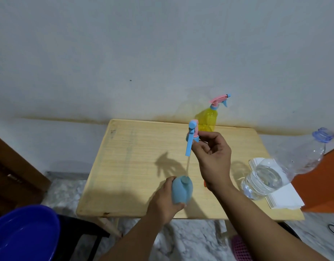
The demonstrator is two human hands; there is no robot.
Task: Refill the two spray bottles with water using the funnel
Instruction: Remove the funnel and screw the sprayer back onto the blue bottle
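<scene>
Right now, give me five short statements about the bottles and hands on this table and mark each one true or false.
1. The left hand grips the blue bottle. True.
2. The spray head is still screwed onto the blue bottle. False: the right hand holds it lifted, with its tube reaching down to the bottle's mouth.
3. The yellow spray bottle stands at the far edge of the table with its trigger top on. True.
4. The large clear water bottle stands left of the blue bottle. False: it is on the right, over white paper napkins.
5. A funnel sits in the blue bottle's mouth. False: only the tube is there.
</scene>
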